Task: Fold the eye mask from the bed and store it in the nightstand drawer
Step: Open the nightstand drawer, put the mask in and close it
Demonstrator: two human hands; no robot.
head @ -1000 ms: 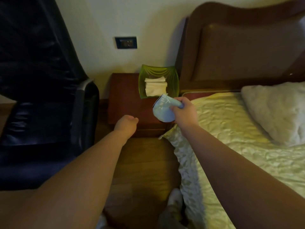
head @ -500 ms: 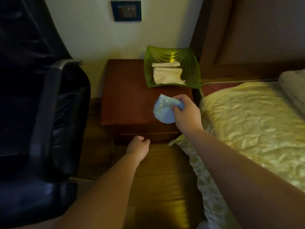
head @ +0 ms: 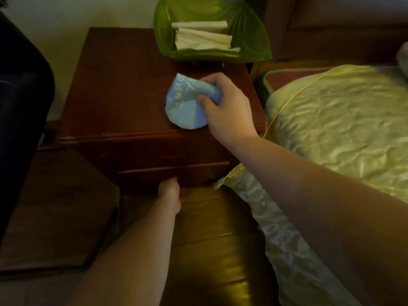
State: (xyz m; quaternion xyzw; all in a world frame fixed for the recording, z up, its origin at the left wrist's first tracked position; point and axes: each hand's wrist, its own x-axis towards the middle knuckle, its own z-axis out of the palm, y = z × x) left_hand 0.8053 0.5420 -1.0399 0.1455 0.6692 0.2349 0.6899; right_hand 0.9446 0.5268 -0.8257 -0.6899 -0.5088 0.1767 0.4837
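My right hand (head: 225,109) grips a folded light-blue eye mask (head: 184,107) with white lettering, held just above the top of the dark wooden nightstand (head: 114,85). My left hand (head: 169,193) reaches low to the nightstand's front, with its fingertips under the lower edge of the drawer front (head: 174,171). The fingers are hidden by the drawer, so their grip is unclear. The drawer looks closed or barely ajar.
A green dish (head: 254,29) with folded white tissues sits at the nightstand's back right. The bed with a pale yellow quilted cover (head: 342,120) lies to the right, its corner hanging beside the drawer. A dark chair (head: 19,96) stands at the left. Wooden floor lies below.
The view has moved closer and lower over the nightstand. My left hand has dropped to the drawer front. My right hand with the mask stays over the nightstand top.
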